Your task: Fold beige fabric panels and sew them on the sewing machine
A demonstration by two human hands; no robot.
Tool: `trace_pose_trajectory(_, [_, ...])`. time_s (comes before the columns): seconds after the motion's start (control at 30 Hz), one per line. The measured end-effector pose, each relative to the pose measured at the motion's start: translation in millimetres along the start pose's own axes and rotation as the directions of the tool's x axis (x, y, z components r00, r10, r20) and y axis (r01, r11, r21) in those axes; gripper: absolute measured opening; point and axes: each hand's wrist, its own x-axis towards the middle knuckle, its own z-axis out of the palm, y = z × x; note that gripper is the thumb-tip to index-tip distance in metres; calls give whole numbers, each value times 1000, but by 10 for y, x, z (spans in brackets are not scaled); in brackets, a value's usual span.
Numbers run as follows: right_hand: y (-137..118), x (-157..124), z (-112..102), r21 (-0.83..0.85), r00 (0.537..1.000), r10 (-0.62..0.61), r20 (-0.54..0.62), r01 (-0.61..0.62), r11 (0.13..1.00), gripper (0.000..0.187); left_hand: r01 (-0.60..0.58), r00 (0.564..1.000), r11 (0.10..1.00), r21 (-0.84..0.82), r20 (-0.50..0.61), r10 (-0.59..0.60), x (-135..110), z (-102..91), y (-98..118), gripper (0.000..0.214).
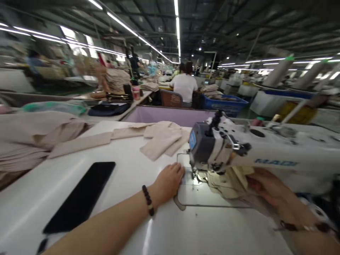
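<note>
Cream fabric (225, 182) lies right of centre in the frame, bunched in soft folds beneath the head of a white and dark grey sewing machine (268, 150), its right end lifted off the smooth metal plate (196, 198). The 2 hands are apart, on either side of the needle area. At the centre, the left hand (168, 180) rests palm down, fingers side by side and gently bent, the tips at the plate's left edge; its forearm slants up from the bottom edge, with a dark beaded bracelet (148, 200) at the wrist. At right, the right hand (268, 187) reaches in below the machine's arm, thumb and fingers clamped on the fabric's raised end. Matte beige cloth pieces (162, 138) overlap on the glossy white counter (127, 177) in the middle, and a layered beige stack (21, 141) slumps at the left edge. Lower left lies a flat black slab (82, 194) with straight edges.
</note>
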Motion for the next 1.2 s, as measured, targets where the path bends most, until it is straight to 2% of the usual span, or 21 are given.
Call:
trace_pose_trajectory(0.07, [29,-126,-129,-35,999,22,-36,-24,999,39,-10,1000,1000,-11,-14,10,21,37,-4,38])
trace_pose_trajectory(0.2, [-42,-196,-113,-153,1000,17,-20,-20,988,38,-30,999,1000,-3,-25,30,30,19,19,35])
trace_pose_trajectory(0.4, [-237,-530,-109,-240,999,-36,27,42,970,25,-76,997,997,18,-17,76,-6,-199,87,30])
trace_pose_trajectory(0.47, [-268,-697,-116,-398,997,-68,44,79,914,21,-115,993,993,6,-16,115,-49,-331,183,27])
trace_pose_trajectory(0.57, [-268,-908,-70,-674,987,-139,86,160,721,20,-212,977,977,-26,-39,211,-127,-525,413,27])
trace_pose_trajectory(0.6, [-257,-956,-42,-720,984,-149,100,175,672,21,-252,967,967,-35,-58,249,-149,-571,498,28])
trace_pose_trajectory(0.67, [-222,-1012,13,-751,982,-142,125,187,633,21,-331,940,943,-42,-103,325,-178,-619,656,32])
trace_pose_trajectory(0.83, [-127,-996,52,-743,975,-170,146,221,632,21,-439,883,897,-45,-209,421,-137,-557,884,40])
trace_pose_trajectory(0.93, [-102,-982,22,-754,971,-204,129,229,616,19,-434,886,899,-51,-205,416,-70,-496,929,39])
trace_pose_trajectory(1.03, [-84,-989,21,-757,960,-212,184,276,592,18,-409,896,912,-30,-202,395,0,-445,961,40])
trace_pose_trajectory(1.2, [-27,-973,86,-775,947,-249,201,310,552,18,-397,894,917,24,-215,393,119,-365,1021,23])
